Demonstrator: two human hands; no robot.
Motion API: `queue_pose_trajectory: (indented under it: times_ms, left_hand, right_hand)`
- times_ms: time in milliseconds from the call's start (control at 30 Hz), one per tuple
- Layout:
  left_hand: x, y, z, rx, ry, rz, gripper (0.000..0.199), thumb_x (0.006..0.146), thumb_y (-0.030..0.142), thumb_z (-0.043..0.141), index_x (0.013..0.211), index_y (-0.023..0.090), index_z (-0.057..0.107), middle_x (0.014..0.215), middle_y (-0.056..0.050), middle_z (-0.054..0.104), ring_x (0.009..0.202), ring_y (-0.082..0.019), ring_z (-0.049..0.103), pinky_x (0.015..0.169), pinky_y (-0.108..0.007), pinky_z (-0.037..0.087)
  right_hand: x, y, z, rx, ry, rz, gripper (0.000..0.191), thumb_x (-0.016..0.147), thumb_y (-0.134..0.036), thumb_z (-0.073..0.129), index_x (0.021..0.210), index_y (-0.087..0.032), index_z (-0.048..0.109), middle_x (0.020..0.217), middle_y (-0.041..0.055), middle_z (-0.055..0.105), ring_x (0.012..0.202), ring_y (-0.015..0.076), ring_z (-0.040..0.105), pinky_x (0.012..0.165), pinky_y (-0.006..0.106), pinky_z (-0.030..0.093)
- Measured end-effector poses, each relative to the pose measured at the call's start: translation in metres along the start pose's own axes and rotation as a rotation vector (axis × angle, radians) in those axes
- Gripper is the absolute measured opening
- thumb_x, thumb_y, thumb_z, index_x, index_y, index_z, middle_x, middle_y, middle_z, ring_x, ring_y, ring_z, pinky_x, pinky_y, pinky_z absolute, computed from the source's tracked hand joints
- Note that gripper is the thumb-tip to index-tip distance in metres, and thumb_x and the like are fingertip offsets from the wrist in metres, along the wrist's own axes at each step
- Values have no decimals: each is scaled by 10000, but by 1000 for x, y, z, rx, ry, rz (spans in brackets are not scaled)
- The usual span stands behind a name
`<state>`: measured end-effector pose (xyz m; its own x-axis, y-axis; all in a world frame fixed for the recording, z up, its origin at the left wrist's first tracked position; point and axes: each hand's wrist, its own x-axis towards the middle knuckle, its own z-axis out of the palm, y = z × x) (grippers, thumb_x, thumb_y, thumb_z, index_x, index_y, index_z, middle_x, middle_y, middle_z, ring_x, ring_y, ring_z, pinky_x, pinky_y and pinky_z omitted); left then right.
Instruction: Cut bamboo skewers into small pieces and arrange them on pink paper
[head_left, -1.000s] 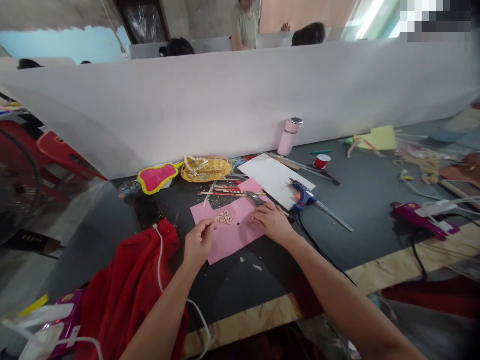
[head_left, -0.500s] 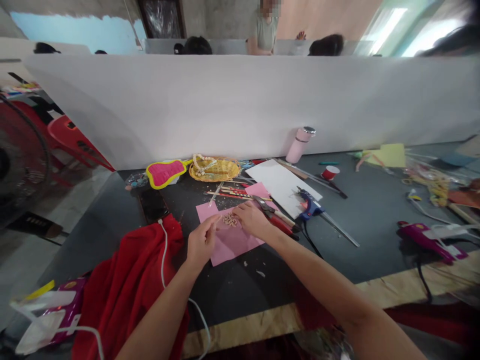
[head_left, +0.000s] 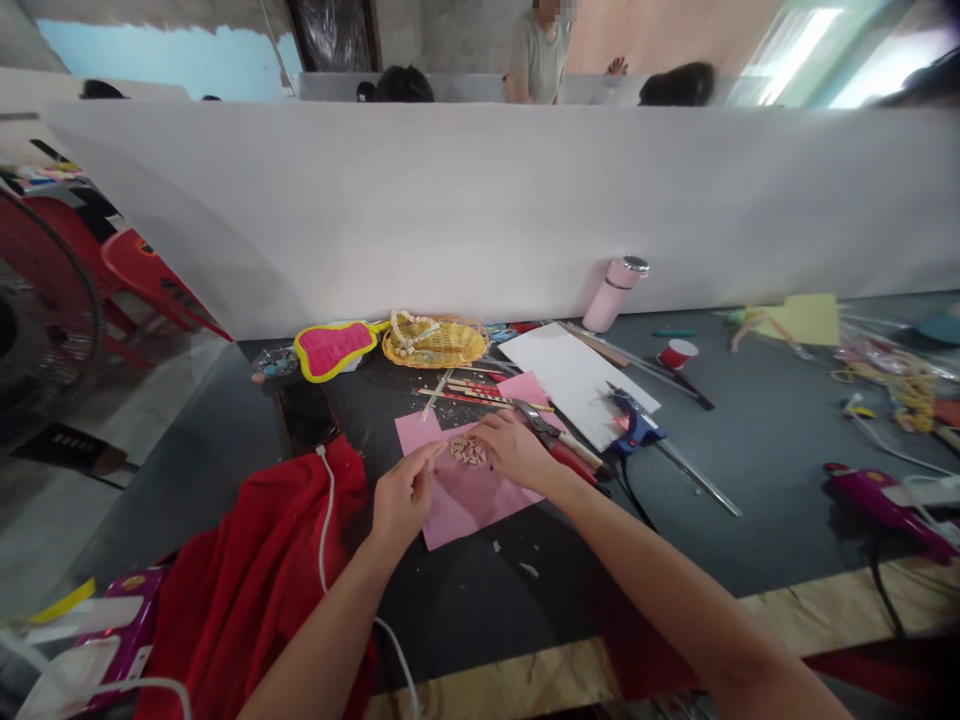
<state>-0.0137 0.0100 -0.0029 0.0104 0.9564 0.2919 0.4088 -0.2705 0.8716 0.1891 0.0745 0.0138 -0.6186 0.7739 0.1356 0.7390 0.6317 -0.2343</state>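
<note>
Left hand point(head_left: 401, 500) pinched on pale stick point(head_left: 442, 450); right hand point(head_left: 517, 452) at beige bits point(head_left: 466, 450); grip: can't tell

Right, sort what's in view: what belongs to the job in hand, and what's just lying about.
Likely in the job:
pale pieces by the right hand
pink paper beneath them

Likely just lying about:
red cloth
phone
pink bottle
yellow basket
glue gun, untouched
</note>
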Motion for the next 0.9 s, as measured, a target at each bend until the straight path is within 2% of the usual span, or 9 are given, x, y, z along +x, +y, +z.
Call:
queue_pose_trajectory:
  times_ms: [200,333,433,667,900]
  left_hand:
    - [0,-3,1,52,1,32,327,830,188,498,1110,261,649,1052,-44,692,869,-185,649,811,-284,477]
    - [0,-4,0,113,-20,60,338,859,189,459,1151,241,622,1044,-52,691,854,-167,651,790,-265,482]
    - [0,-6,0,132,-22,77,339,863,179,450,1154,231,615,1055,-49,688,867,-158,651,796,-258,487]
    - [1,-9,0,167,-24,101,343,859,156,447,1155,223,607,1071,-39,686,914,-147,648,844,-254,486]
    - [0,-9,0,211,-39,106,349,862,146,438,1163,221,598,999,-40,700,877,-147,653,812,-252,495]
  right_hand:
    - [8,2,-3,28,69,29,250,862,-96,449,995,-148,653,952,82,626,929,190,518,882,332,371]
    - [14,-6,-1,54,-4,-33,205,858,-132,503,980,-174,662,942,61,638,896,167,530,844,290,375]
    - [19,-11,-1,-24,-53,-30,147,842,-171,551,918,-195,674,918,48,643,889,171,531,814,273,376]
    - [24,-17,-3,-106,-76,-23,125,846,-199,557,846,-173,680,866,88,658,882,219,528,773,305,379]
    - [22,-17,-1,-46,9,-2,143,872,-161,509,866,-145,652,890,115,660,911,235,546,799,332,399]
